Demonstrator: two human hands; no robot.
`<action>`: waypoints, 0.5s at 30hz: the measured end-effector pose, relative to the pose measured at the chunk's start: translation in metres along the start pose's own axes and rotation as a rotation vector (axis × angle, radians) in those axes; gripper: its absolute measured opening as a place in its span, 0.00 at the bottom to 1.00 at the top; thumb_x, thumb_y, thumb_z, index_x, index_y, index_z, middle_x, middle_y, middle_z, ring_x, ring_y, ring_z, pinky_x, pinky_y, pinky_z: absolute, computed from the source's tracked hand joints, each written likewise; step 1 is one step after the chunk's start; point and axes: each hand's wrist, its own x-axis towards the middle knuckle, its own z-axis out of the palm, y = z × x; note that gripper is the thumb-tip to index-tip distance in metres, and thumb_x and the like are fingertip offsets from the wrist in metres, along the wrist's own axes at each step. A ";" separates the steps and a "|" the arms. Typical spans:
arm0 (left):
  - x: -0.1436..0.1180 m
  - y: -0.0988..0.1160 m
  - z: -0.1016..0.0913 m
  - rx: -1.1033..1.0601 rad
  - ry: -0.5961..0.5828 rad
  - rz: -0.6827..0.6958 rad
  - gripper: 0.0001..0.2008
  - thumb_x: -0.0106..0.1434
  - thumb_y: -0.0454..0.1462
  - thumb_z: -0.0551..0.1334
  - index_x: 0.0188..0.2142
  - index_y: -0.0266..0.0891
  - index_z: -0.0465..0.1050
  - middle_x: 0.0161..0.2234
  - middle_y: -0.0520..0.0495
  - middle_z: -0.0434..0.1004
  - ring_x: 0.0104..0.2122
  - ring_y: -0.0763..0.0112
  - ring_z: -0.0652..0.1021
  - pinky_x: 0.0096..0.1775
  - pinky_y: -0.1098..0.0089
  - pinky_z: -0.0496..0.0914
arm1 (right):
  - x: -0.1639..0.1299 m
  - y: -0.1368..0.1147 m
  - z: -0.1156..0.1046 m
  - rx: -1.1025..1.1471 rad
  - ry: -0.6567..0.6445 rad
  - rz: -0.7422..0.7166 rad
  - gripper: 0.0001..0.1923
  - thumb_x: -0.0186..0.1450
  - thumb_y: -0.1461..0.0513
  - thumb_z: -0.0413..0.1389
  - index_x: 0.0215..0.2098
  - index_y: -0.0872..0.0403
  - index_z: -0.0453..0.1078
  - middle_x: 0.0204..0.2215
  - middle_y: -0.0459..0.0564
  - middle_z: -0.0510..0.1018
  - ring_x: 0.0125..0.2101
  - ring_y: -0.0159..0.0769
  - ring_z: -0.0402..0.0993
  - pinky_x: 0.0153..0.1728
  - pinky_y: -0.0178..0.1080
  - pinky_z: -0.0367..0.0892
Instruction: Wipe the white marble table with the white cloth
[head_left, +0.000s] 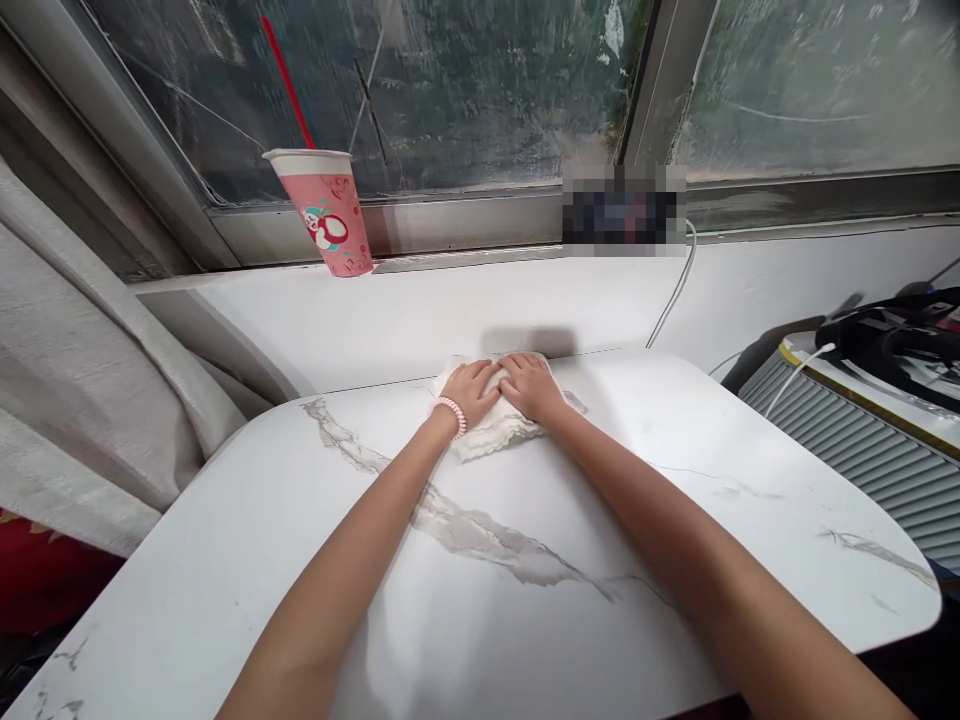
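A pale, cream-coloured cloth (495, 437) lies spread at the far edge of a white marble-patterned table (600, 660), close to the wall. My left hand (471, 392) rests flat on the cloth, its fingers stretched out, with a pink-and-white coiled band around the wrist. Just to its right, my right hand (531, 386) presses on the same cloth, also with fingers extended. The two hands almost meet at the fingertips. Parts of the cloth are hidden beneath them.
A pink paper cup (337, 222) with a red straw stands on the window ledge at the back left. A blurred dark item (624, 212) with a white cable (679, 285) sits farther right. A grey curtain (82, 370) hangs left; a ribbed grey case (885, 470) stands right.
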 end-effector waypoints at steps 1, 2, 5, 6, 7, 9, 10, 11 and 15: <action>0.000 -0.004 -0.001 0.002 0.004 -0.005 0.23 0.68 0.40 0.50 0.61 0.39 0.63 0.62 0.42 0.66 0.61 0.62 0.66 0.65 0.55 0.55 | 0.004 -0.002 0.002 0.004 -0.003 -0.014 0.18 0.68 0.64 0.46 0.54 0.57 0.68 0.54 0.56 0.73 0.56 0.45 0.63 0.59 0.46 0.53; 0.000 -0.008 -0.002 0.004 0.010 -0.008 0.23 0.68 0.40 0.50 0.61 0.39 0.63 0.62 0.42 0.66 0.61 0.62 0.66 0.65 0.55 0.55 | 0.007 -0.003 0.004 0.008 -0.006 -0.025 0.18 0.68 0.64 0.46 0.54 0.57 0.68 0.54 0.56 0.73 0.56 0.45 0.63 0.58 0.46 0.53; 0.000 -0.014 -0.004 0.008 0.017 -0.014 0.23 0.68 0.40 0.49 0.61 0.38 0.63 0.62 0.41 0.66 0.61 0.61 0.66 0.64 0.55 0.55 | 0.013 -0.007 0.006 0.011 -0.003 -0.041 0.17 0.69 0.64 0.45 0.53 0.57 0.68 0.52 0.56 0.74 0.54 0.45 0.64 0.57 0.46 0.55; -0.001 -0.015 -0.005 0.013 0.016 -0.019 0.23 0.69 0.40 0.49 0.61 0.37 0.63 0.62 0.41 0.66 0.62 0.61 0.66 0.64 0.55 0.55 | 0.014 -0.008 0.007 0.007 -0.001 -0.042 0.17 0.69 0.64 0.45 0.53 0.57 0.68 0.52 0.56 0.74 0.54 0.45 0.64 0.57 0.46 0.55; -0.001 -0.014 -0.005 0.020 0.012 -0.024 0.23 0.69 0.40 0.48 0.61 0.37 0.63 0.62 0.41 0.66 0.62 0.61 0.66 0.64 0.55 0.55 | 0.014 -0.008 0.007 0.003 0.001 -0.042 0.17 0.69 0.64 0.45 0.53 0.57 0.68 0.52 0.57 0.74 0.54 0.45 0.64 0.57 0.46 0.55; -0.004 -0.011 -0.006 0.036 0.004 -0.037 0.23 0.69 0.39 0.47 0.62 0.38 0.62 0.63 0.41 0.65 0.62 0.61 0.65 0.65 0.54 0.54 | 0.012 -0.008 0.007 0.003 0.001 -0.045 0.17 0.69 0.64 0.45 0.53 0.57 0.68 0.53 0.57 0.73 0.54 0.45 0.64 0.57 0.46 0.55; -0.005 -0.008 -0.007 0.044 -0.001 -0.046 0.24 0.69 0.39 0.47 0.62 0.37 0.62 0.63 0.40 0.64 0.63 0.61 0.64 0.65 0.54 0.53 | 0.010 -0.009 0.006 0.009 0.000 -0.048 0.17 0.69 0.64 0.45 0.54 0.57 0.67 0.54 0.57 0.73 0.55 0.45 0.63 0.58 0.46 0.54; -0.008 -0.005 -0.007 0.053 -0.008 -0.056 0.24 0.70 0.39 0.47 0.62 0.37 0.61 0.64 0.40 0.63 0.63 0.61 0.64 0.65 0.54 0.52 | 0.008 -0.009 0.006 0.018 0.001 -0.052 0.18 0.69 0.64 0.45 0.54 0.58 0.67 0.54 0.57 0.72 0.55 0.45 0.63 0.58 0.45 0.53; -0.024 0.008 -0.011 0.090 -0.034 -0.091 0.24 0.70 0.38 0.46 0.63 0.36 0.60 0.65 0.40 0.62 0.65 0.61 0.62 0.66 0.55 0.51 | -0.008 -0.013 0.002 0.047 0.012 -0.065 0.18 0.69 0.65 0.45 0.55 0.59 0.67 0.55 0.58 0.72 0.57 0.44 0.62 0.60 0.45 0.53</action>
